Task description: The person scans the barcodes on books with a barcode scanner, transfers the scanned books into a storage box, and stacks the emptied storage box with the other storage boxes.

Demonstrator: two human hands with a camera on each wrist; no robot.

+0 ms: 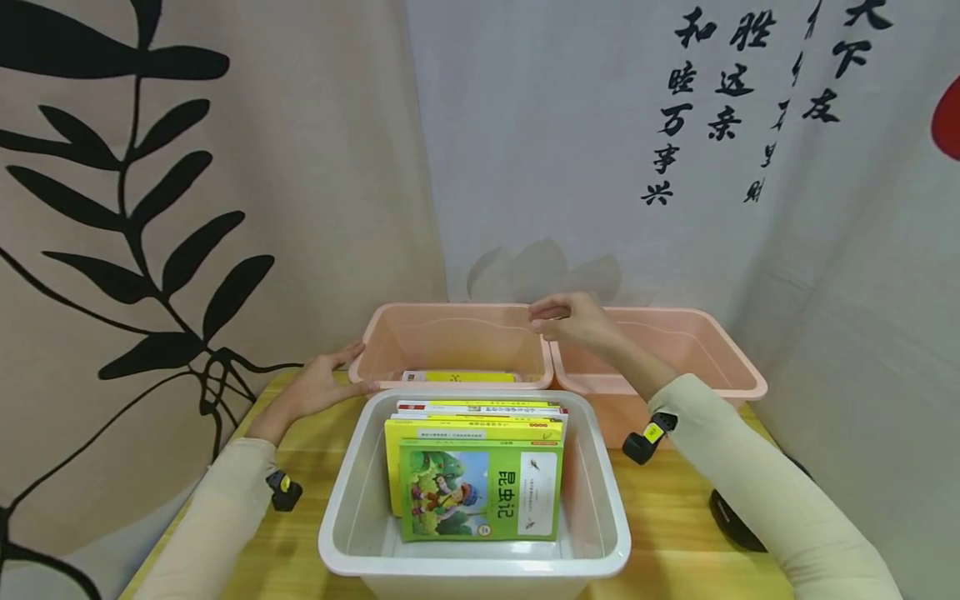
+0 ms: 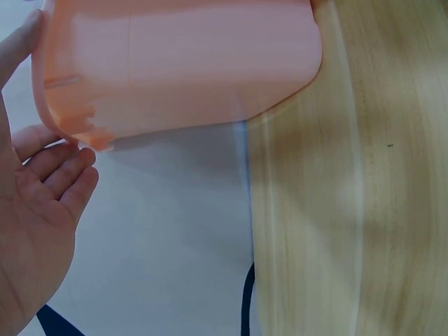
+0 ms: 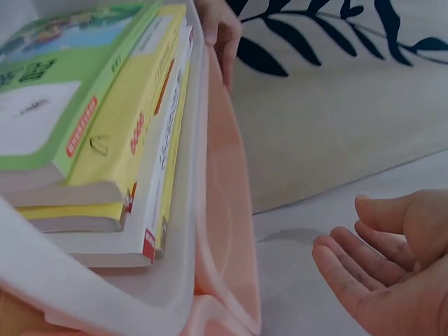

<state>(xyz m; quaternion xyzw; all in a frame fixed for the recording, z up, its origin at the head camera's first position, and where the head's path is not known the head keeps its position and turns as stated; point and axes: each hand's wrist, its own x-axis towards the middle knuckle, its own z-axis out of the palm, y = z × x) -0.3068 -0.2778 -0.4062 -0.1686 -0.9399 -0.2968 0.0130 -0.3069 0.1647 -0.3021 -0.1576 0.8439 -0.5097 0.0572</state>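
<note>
My left hand rests on the left corner of a pink plastic bin; its thumb and fingers touch the rim, seen closely on the pink bin in the left wrist view. Above the spot where two pink bins meet is my right hand, holding nothing, its fingers loosely bent. A yellow book lies low inside the left pink bin. In front, a white bin contains several books, with a green picture-covered book foremost and a yellow book behind it.
The right pink bin stands beside the left one, against the hanging cloth. A black object lies on the wooden table, partly behind the right sleeve. The table's left edge runs close to the left forearm.
</note>
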